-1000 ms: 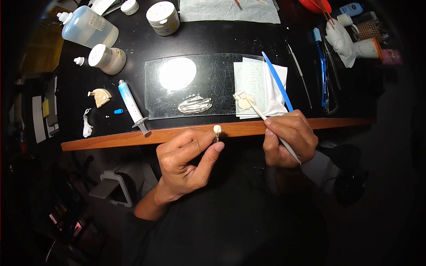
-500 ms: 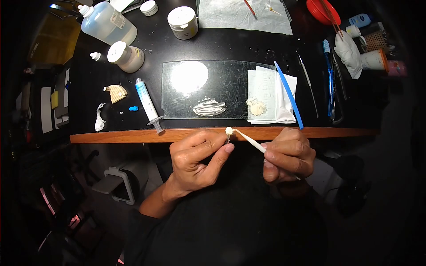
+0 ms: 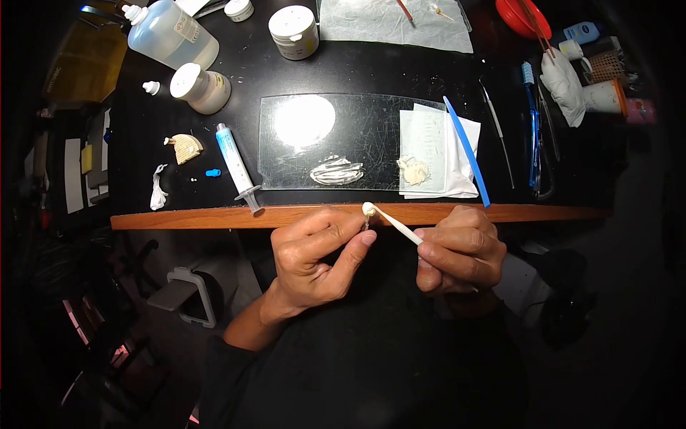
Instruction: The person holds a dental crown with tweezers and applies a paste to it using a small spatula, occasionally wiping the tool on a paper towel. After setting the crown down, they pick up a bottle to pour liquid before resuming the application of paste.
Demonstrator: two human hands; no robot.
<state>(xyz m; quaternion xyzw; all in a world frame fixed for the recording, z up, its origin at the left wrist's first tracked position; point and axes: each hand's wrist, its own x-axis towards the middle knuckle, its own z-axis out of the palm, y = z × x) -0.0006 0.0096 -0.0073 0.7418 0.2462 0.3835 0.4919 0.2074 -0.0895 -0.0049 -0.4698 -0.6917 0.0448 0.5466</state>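
Between its thumb and fingertips, my left hand (image 3: 314, 256) pinches a small piece with a cream-coloured, tooth-like knob (image 3: 368, 209) on top and a thin, shiny stem below. My right hand (image 3: 464, 250) grips a slim white dental spatula (image 3: 400, 228) like a pen. The tool's narrow tip meets the right side of the knob, or lies very close to it. Beyond my hands lies a glass slab (image 3: 286, 171) with a smear of white paste (image 3: 337, 171). On its right, a cream-coloured paste mound (image 3: 414, 171) sits on a paper pad (image 3: 421, 136).
A blue strip-like spatula (image 3: 468, 154) rests across the paper. Left of the slab are a syringe (image 3: 236, 161), its blue cap (image 3: 213, 173) and a toothed model (image 3: 187, 147). Bottles (image 3: 175, 36) and a white jar (image 3: 294, 32) stand behind. Metal instruments (image 3: 493, 114) and a blue toothbrush (image 3: 532, 129) lie right.
My right hand and the white spatula have shifted slightly left, and the tool's tip has moved against or closer to the knob. My left hand stays nearly still.
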